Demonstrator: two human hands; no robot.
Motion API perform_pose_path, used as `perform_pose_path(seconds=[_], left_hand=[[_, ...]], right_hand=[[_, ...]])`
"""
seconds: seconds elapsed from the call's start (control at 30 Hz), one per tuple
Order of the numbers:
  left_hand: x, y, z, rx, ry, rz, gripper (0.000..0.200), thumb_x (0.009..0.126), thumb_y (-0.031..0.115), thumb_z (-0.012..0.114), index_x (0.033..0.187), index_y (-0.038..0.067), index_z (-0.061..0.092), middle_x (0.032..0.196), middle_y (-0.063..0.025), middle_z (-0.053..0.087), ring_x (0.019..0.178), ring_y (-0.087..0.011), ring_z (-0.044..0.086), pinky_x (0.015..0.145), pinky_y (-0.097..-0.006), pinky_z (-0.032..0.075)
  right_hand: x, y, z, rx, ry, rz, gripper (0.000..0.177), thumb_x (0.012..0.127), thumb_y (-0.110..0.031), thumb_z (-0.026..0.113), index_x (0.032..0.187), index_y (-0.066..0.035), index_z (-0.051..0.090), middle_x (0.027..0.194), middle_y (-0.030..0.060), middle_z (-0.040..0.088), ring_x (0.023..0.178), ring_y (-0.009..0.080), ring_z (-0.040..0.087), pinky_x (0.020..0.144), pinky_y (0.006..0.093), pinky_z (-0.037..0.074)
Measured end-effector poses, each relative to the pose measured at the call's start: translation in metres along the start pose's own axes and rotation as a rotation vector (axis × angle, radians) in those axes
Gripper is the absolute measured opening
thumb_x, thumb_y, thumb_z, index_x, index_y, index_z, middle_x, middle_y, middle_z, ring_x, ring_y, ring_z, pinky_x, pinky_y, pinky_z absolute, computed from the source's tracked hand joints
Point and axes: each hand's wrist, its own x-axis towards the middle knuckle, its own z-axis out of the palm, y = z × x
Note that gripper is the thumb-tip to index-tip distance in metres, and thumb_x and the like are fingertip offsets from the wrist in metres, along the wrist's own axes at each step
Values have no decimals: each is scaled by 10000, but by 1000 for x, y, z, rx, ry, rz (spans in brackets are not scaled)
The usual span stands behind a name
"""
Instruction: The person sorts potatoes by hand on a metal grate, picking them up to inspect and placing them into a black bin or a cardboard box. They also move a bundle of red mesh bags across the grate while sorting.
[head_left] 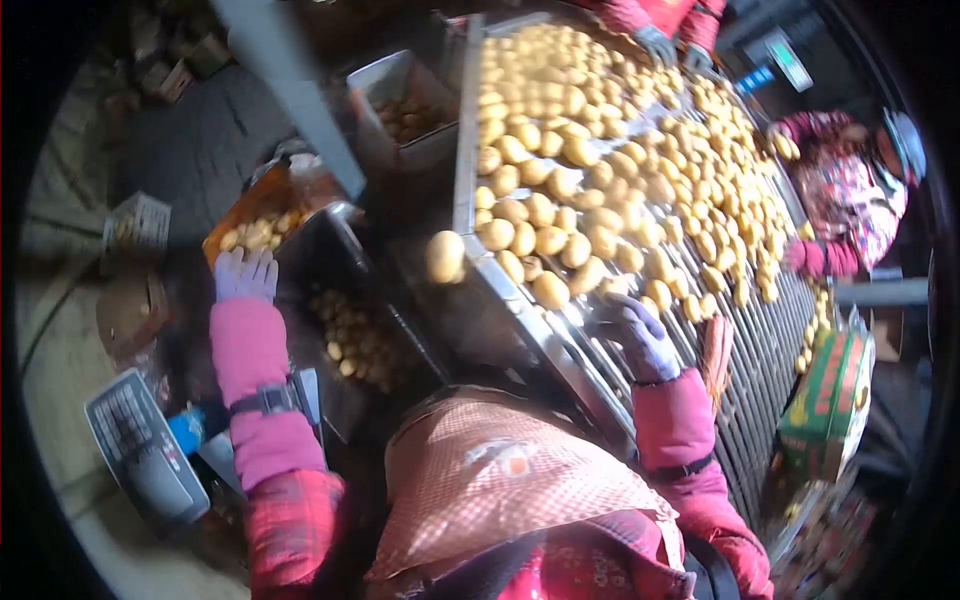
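Note:
My left hand (246, 275), in a pale lavender glove, reaches to the near edge of an orange container (222, 222) with potatoes (262, 232) in it. Its fingers are apart and appear to hold nothing. Over the metal rollers (690, 350) of a sorting table is my right hand (645, 340), gloved the same way. Its fingers stretch toward the nearest potatoes (550, 290), and I see nothing held in them. A single potato (445, 257) appears just outside the table's metal rim, between my two hands; no support shows under it.
Many potatoes cover the roller table. Below my left arm, a dark bin (385, 290) holds more potatoes. Another bin (400, 155) stands behind it. Co-workers' gloved hands (655, 45) and a pink sleeve (830, 258) are across the table. A green carton (828, 400) stands at right, a scale display (145, 445) at left.

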Motion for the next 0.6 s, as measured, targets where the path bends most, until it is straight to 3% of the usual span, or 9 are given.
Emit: perform_pose_path(seconds=[0.2, 0.23, 0.27, 0.3, 0.33, 0.4, 0.43, 0.5, 0.6], left_hand=[[-45, -67, 106, 113, -646, -225, 236, 932, 326, 497, 1041, 124, 554, 959, -79, 609, 755, -236, 566, 653, -342, 511], [-117, -78, 162, 245, -363, -169, 163, 941, 264, 501, 997, 115, 534, 836, -52, 558, 672, -218, 538, 571, -311, 483], [-87, -101, 153, 204, -602, -305, 201, 948, 232, 504, 1099, 101, 523, 852, -58, 559, 741, -235, 589, 555, -307, 483], [-130, -120, 185, 394, -421, -207, 219, 934, 188, 512, 1127, 85, 519, 840, -68, 542, 790, -250, 608, 552, -303, 477], [-89, -147, 170, 201, -930, -488, 278, 906, 193, 538, 1154, 70, 506, 935, -102, 567, 792, -247, 609, 583, -304, 496], [-149, -191, 193, 579, -811, -267, 530, 782, 54, 504, 1306, 25, 431, 1130, -174, 557, 837, -265, 616, 699, -313, 536], [-178, -205, 218, 717, -723, -390, 613, 709, -20, 455, 1321, 12, 422, 1118, -175, 558, 852, -262, 617, 715, -303, 534], [-173, -262, 214, 799, -889, -581, 491, 873, 170, 556, 1330, 39, 430, 1136, -132, 570, 884, -206, 614, 741, -298, 529], [-216, -289, 222, 910, -1339, -172, 463, 939, 284, 539, 1323, 39, 456, 1130, -62, 567, 875, -113, 577, 781, -229, 471]], right_hand=[[-16, 3, -49, -8, 203, -19, 409, 946, -259, 542, 1263, -3, 510, 1065, 130, 637, 931, 226, 644, 794, 341, 527], [-19, 2, -60, 31, 173, -39, 383, 948, -236, 540, 1251, -2, 522, 1069, 126, 633, 933, 224, 641, 805, 344, 526], [-23, 4, -71, -3, 224, -99, 354, 958, -211, 525, 1244, -3, 531, 1071, 124, 629, 937, 223, 635, 823, 362, 525], [-27, 7, -85, -21, 270, -127, 345, 961, -205, 520, 1241, -4, 534, 1069, 119, 627, 947, 211, 628, 837, 352, 518], [-33, 12, -100, -40, 321, -155, 336, 965, -199, 516, 1239, -4, 537, 1067, 114, 625, 956, 199, 620, 851, 343, 511], [-44, 14, -123, -201, 480, -148, 316, 958, -178, 524, 1225, -12, 558, 1026, 42, 611, 940, 120, 576, 851, 262, 467], [-50, 18, -134, -334, 558, -188, 309, 954, -164, 525, 1223, -15, 560, 1019, 32, 609, 933, 112, 571, 847, 255, 460], [-57, 28, -153, -450, 672, -209, 297, 932, -134, 547, 1204, -16, 569, 1012, 46, 618, 954, 133, 571, 855, 254, 442], [-65, 20, -170, -1075, 751, -519, 300, 906, -118, 563, 1188, -16, 576, 1025, 101, 626, 984, 196, 579, 878, 286, 439]])
